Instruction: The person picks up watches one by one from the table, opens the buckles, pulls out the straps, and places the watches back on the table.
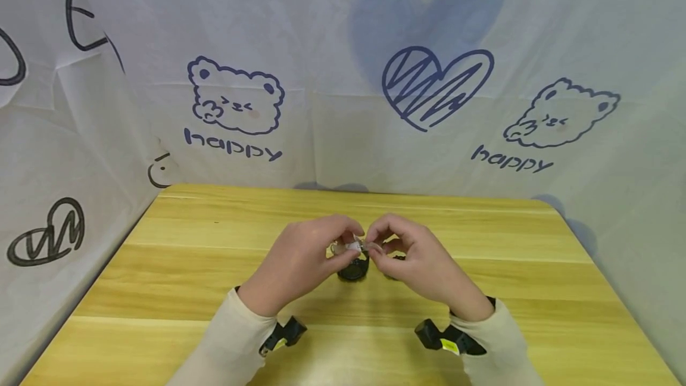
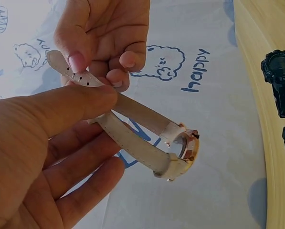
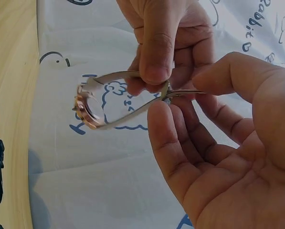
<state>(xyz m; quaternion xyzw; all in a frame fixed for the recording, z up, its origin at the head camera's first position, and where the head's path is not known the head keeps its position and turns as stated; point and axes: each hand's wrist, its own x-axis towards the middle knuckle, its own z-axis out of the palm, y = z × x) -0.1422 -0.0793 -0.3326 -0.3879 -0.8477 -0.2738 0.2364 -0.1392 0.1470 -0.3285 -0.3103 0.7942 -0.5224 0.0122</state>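
Between the two hands, above the table, is a wristwatch (image 2: 144,117) with a pale strap and a rose-gold case (image 3: 87,112). My left hand (image 1: 305,258) pinches the strap between thumb and fingers, close to the metal buckle (image 3: 166,89). The holed strap end (image 2: 80,76) lies in the grip of my right hand (image 1: 426,261), its thumb pressed on it. Both strap halves meet at the buckle, so the watch forms a loop, with the case hanging free. Fingers hide part of the buckle in the left wrist view.
On the wooden table (image 1: 214,290), a black watch (image 1: 352,270) lies beneath the hands. A second black watch (image 1: 395,260) sits partly hidden behind the right hand. White cloth (image 1: 321,106) with drawings hangs behind the table and at the left.
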